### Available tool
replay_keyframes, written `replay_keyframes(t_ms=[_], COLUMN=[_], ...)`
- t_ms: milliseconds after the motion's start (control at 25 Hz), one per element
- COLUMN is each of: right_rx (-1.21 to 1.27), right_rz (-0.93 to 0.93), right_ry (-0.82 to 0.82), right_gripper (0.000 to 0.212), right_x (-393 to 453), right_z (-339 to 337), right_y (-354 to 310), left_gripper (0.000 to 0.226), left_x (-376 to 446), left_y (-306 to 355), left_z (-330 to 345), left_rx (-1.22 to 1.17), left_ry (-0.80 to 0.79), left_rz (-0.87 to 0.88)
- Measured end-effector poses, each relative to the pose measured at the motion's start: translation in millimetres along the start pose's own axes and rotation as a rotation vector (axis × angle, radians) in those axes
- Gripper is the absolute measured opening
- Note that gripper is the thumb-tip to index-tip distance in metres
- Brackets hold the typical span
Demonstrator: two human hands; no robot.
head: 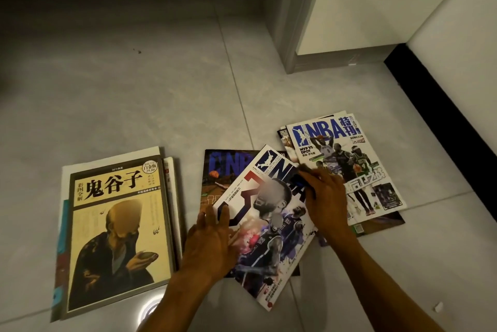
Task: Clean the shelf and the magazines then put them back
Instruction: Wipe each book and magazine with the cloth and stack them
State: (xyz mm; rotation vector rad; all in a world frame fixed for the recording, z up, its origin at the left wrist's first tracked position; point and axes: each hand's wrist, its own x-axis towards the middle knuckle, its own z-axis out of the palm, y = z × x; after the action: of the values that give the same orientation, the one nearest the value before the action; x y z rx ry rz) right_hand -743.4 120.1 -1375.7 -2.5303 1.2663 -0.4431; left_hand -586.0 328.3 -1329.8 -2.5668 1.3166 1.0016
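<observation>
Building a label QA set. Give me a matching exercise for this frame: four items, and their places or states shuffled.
Column 1:
1. yellow-cover book
2. tilted NBA magazine
3. white NBA magazine
4. dark NBA magazine

Column 2:
A. farthest right, top of its pile
B. on the floor, mostly covered by another magazine
C. farthest left, on top of a stack
D. under both hands, left hand flat on it, right hand gripping a dark object

Pairs: 1-C, 2-D, 3-A, 4-B

Both forearms bare, sleeveless in view; grips ungloved.
</observation>
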Motion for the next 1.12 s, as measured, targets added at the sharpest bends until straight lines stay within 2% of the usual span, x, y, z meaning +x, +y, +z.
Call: replay_keyframes(t_ms=[80,120,200,320,360,400,440,520,600,680,800,920,1000,1080,1120], right_rx=[0.009,-0.002,-0.024,0.116,0.158,0.221,0.269,0.383,0.527,0.665,0.819,0.884,0.941,1.073,1.158], right_rz=[0.160,0.183,0.091,-0.210,-0.282,-0.273,-0.175,0.138,0.380,0.617,0.853,0.945,1.026,1.101,1.088], right_ry=[0.107,0.100,-0.037,-0.313,-0.381,-0.437,-0.421,-0.392,-0.405,-0.341,-0.185,-0.061,-0.130,-0.376,-0.486], right_gripper=[0.049,0.052,0.064,0.080,0.079,0.070,0.058,0.039,0.034,0.031,0.035,0.041,0.031,0.017,0.018], right_x=[-43,-68,-118,-169,-174,-173,-169,-163,-151,-131,-109,-120,-128,-126,-120], right_z=[-6,-5,0,7,5,0,-7,-18,-26,-38,-60,-75,-74,-72,-73], right_y=[9,4,-21,-67,-76,-83,-87,-89,-84,-78,-61,-50,-60,-85,-100], left_gripper=[0.087,0.087,0.087,0.087,0.084,0.076,0.063,0.036,0.030,0.029,0.030,0.029,0.026,0.025,0.025], left_x=[3,3,1,-3,-4,-4,-4,-11,-26,-35,-36,-34,-32,-30,-30], left_y=[0,3,8,8,5,-2,-9,-17,-12,-4,-2,-4,-2,1,5], left_z=[4,6,10,11,6,1,-5,-9,-5,-2,-7,-17,-26,-30,-29], left_rx=[0.020,0.031,0.037,-0.078,-0.158,-0.306,-0.519,-0.868,-0.893,-0.992,-1.194,-1.400,-1.608,-1.745,-1.762], left_ry=[0.030,0.041,0.046,0.160,0.216,0.236,0.199,0.004,-0.102,-0.050,0.113,0.307,0.390,0.401,0.387], left_rz=[-0.011,-0.022,-0.059,-0.082,-0.115,-0.154,-0.195,-0.222,-0.178,-0.163,-0.192,-0.255,-0.344,-0.429,-0.444])
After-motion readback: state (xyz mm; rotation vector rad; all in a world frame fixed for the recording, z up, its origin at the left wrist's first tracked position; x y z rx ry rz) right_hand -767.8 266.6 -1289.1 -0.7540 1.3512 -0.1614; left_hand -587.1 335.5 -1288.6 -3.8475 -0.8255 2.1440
